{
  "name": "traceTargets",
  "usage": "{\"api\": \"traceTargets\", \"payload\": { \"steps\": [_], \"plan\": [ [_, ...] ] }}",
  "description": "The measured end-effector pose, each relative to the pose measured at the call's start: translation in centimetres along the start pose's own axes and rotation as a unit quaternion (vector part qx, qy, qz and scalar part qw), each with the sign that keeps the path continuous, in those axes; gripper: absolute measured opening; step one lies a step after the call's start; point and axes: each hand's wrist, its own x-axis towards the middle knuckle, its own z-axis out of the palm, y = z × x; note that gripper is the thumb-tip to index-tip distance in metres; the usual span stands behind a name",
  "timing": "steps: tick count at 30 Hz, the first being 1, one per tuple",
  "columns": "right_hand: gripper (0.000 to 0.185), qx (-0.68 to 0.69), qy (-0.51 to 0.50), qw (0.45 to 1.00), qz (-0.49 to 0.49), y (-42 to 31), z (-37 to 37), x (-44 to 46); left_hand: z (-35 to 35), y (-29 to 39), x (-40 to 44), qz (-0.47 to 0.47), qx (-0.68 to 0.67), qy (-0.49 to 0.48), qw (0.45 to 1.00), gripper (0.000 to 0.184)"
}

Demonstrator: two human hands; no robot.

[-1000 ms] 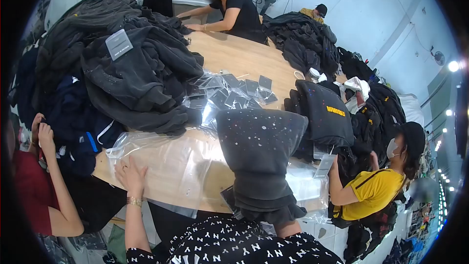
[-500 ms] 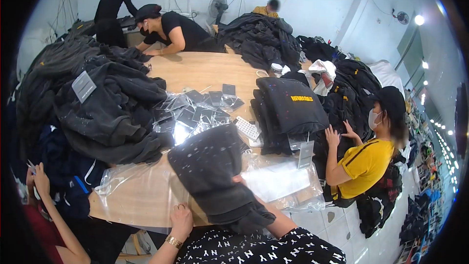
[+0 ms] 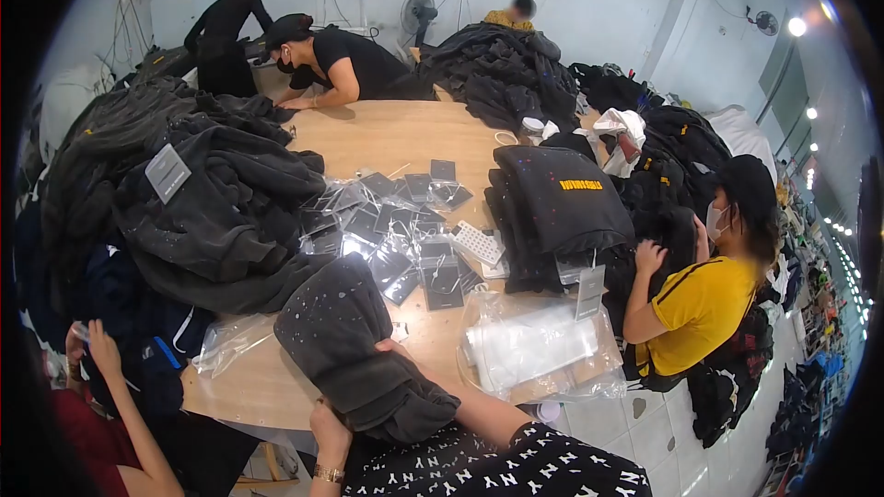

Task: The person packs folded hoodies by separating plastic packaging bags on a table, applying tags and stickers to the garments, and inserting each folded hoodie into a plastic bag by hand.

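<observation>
A dark grey folded garment [image 3: 345,350] with pale specks hangs over the near table edge, in front of me. My right hand [image 3: 394,350] grips its right side, with the fingers partly hidden by the cloth. My left hand [image 3: 329,428], with a bracelet at the wrist, is at the garment's lower left; its fingers are hidden under the cloth. Clear plastic [image 3: 230,342] lies on the table to the left. Beyond the garment is a heap of black tags [image 3: 378,221] in clear wrapping, with a white perforated item [image 3: 477,244] beside it.
Dark garments [image 3: 212,212] are heaped on the left. A folded black stack [image 3: 562,198] with yellow lettering stands at right, behind plastic bags [image 3: 534,345]. A person in yellow [image 3: 704,304] is at right, one in red [image 3: 101,442] at left, others at the far side.
The garment has moved left and down with my right hand, uncovering more tags. My left hand went from flat on the plastic to beside the garment. The view has swung right.
</observation>
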Motion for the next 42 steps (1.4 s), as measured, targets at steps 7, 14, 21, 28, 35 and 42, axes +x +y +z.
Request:
{"api": "traceTargets", "payload": {
  "steps": [7, 14, 21, 28, 35, 42],
  "plan": [
    [0.064, -0.046, 0.076, 0.993, -0.079, 0.3, -3.4, 1.6, -0.9, 0.9, -0.4, 0.007, 0.009, 0.079, 0.997, 0.027],
    [0.052, -0.05, 0.159, 0.974, -0.156, -1.1, 3.2, -1.3, -8.9, -1.3, 2.4, -0.046, 0.158, 0.133, 0.977, 0.034],
    [0.056, -0.249, 0.236, 0.923, -0.175, -3.4, 3.6, -4.6, -8.9, -0.6, 5.4, -0.023, 0.076, 0.022, 0.997, 0.037],
    [0.057, -0.353, 0.309, 0.883, -0.006, -4.8, 1.5, -7.3, -8.3, -1.9, 7.1, -0.046, -0.063, -0.003, 0.997, 0.045],
    [0.087, -0.394, 0.041, 0.912, 0.104, -1.9, 7.7, -4.2, -10.3, 0.9, 7.0, -0.019, -0.268, -0.039, 0.963, 0.042],
    [0.101, -0.769, 0.052, 0.636, -0.042, -1.5, 11.4, -3.2, -11.2, 0.0, 6.1, -0.068, -0.286, -0.03, 0.955, 0.064]
  ]
}}
